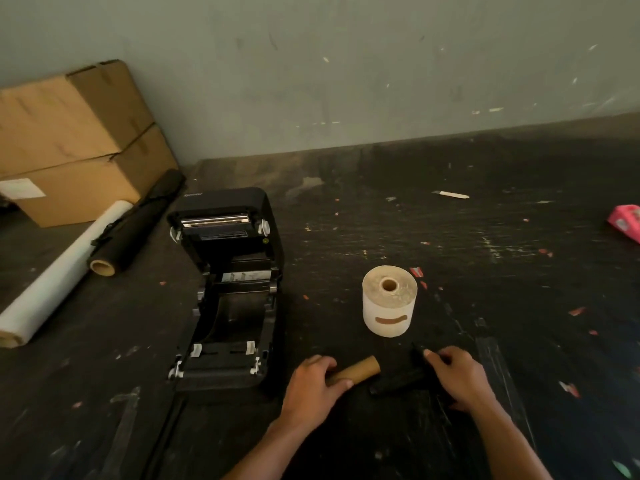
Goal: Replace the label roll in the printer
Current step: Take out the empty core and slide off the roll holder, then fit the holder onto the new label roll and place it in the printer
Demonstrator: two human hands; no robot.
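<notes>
A black label printer stands on the dark table with its lid swung up and back; its roll bay holds no roll. To its right a full white label roll stands on end. In front of that, my left hand is closed around a bare brown cardboard core. Just right of the core, my right hand grips a black spindle, which lies low over the table. Core and spindle are end to end; I cannot tell whether they touch.
Two stacked cardboard boxes sit at the back left against the wall. A white film roll and a black roll lie left of the printer. A white stick lies far back; a pink packet is at the right edge.
</notes>
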